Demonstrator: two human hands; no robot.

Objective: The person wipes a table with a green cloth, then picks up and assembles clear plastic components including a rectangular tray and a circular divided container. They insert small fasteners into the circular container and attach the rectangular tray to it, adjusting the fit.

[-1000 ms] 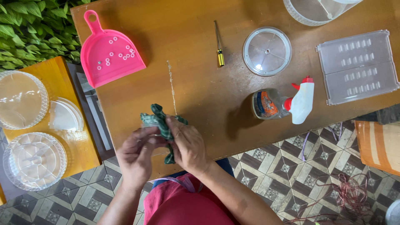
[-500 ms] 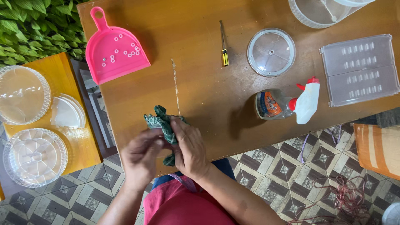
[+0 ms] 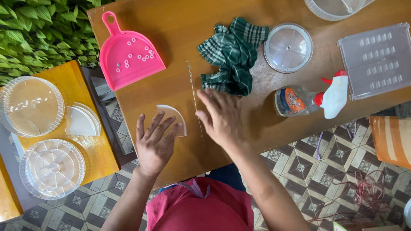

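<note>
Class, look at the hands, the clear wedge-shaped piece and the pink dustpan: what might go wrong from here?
1. The clear wedge-shaped piece lies near the table edge under the left hand; a slip might push it off.
2. The pink dustpan holds small white rings; a bump may scatter them.

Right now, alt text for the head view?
A person's left hand rests on a clear wedge-shaped plastic piece on a brown wooden table; the open right hand hovers beside a crumpled green checked cloth, near a pink plastic dustpan.
</note>
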